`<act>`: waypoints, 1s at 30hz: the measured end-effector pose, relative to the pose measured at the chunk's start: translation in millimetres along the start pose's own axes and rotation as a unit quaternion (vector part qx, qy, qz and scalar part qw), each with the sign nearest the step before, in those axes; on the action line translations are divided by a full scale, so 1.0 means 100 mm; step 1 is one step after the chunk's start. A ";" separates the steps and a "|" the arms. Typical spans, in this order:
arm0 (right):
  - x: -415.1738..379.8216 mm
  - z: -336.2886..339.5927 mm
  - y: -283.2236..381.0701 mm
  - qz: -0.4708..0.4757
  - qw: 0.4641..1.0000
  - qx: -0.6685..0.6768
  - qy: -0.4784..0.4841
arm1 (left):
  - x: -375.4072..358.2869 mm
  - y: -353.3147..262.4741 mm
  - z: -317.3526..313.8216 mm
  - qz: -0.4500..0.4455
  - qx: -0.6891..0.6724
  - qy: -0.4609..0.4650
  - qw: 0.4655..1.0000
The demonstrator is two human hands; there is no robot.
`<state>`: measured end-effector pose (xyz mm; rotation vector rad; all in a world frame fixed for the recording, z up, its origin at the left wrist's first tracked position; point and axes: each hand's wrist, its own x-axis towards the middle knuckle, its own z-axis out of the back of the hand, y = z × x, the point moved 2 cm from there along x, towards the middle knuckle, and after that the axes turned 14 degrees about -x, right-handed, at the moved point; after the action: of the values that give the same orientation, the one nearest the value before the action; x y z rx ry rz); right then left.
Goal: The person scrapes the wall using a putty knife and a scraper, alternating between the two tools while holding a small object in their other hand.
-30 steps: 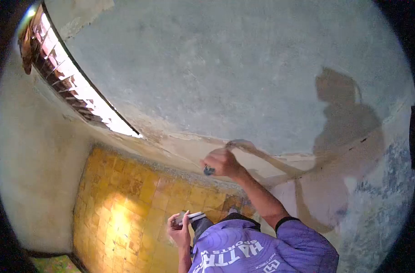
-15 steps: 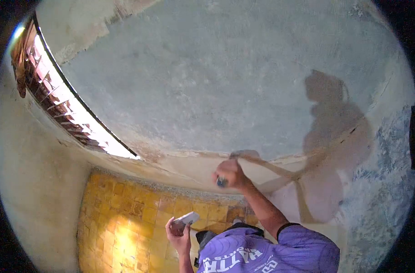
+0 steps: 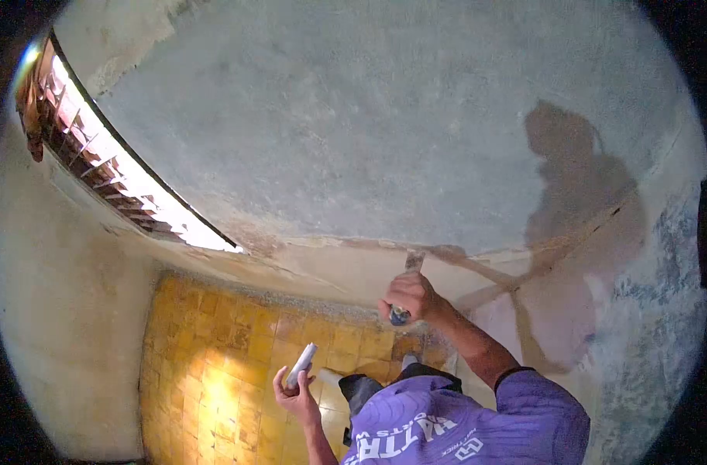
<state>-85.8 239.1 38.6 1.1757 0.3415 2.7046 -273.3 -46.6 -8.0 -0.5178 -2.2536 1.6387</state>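
Observation:
My right hand (image 3: 412, 297) is closed around the handle of a putty knife (image 3: 414, 262). Its flat blade points up against the lower wall, close to the border between the grey coat and the cream strip; the dark butt of the handle sticks out below my fist. Lower and to the left, my left hand (image 3: 297, 395) grips a pale flat plate (image 3: 301, 364) between thumb and fingers, seen nearly edge-on and tilted upward. This hand is over the floor, away from the wall. The grey wall (image 3: 353, 139) fills most of the upper view.
A bright slatted window opening (image 3: 121, 170) runs along the left. Yellow tiles (image 3: 245, 325) cover the floor below, with a sunlit patch. A mottled blue-white wall (image 3: 655, 310) stands on the right. My shadow falls on the wall at the right.
My right hand has shifted slightly right along the wall, and the knife's blade now shows clearly. In my left hand the plate has turned from its broad face to nearly edge-on.

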 end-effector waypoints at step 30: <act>0.04 0.17 -0.11 0.034 0.991 0.006 -0.131 | -0.20 0.16 -0.20 0.033 -0.010 0.096 0.995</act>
<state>-75.4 252.9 49.6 1.5493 0.2835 2.5622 -245.3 -34.7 -17.8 -0.7309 -2.1354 1.5257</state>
